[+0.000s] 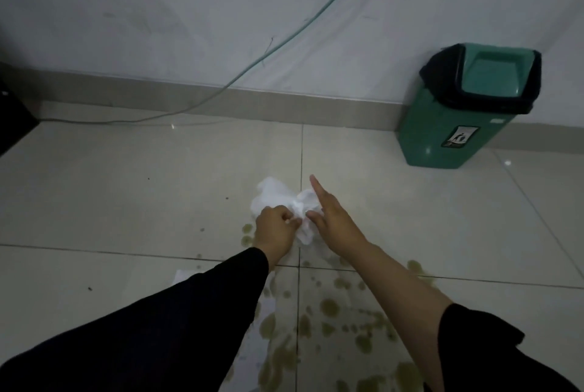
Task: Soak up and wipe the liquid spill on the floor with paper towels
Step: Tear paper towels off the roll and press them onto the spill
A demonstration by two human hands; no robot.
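- Pale tiled floor [126, 189] meets a grey-white wall [189, 12] at a beige skirting strip; lighting dim.
- Far left: a dark object [12, 120] cut off by the frame edge, not identifiable.
- Thin green cable [262, 58] runs down the wall and along the floor toward that edge.
- Your left hand [275, 230], black sleeve to the wrist, has its fingers curled and pinches the near-left edge of the crumpled white paper towel [284, 199].
- Towel sits just past the far edge of the spill, between your two hands, across a grout line.
- Your right hand [331, 218] touches the towel's right side; index finger straight and pointing away from you, thumb against the towel. You cannot tell how the other fingers lie.
- Yellow-brown spill [328, 309] lies in scattered blotches beneath your forearms.
- A flat white sheet [259, 350] lies on the spill's left part, partly under your left sleeve.
- Right: a green bin [455, 126] with a swing lid and black liner, against the wall, well apart from the towel.
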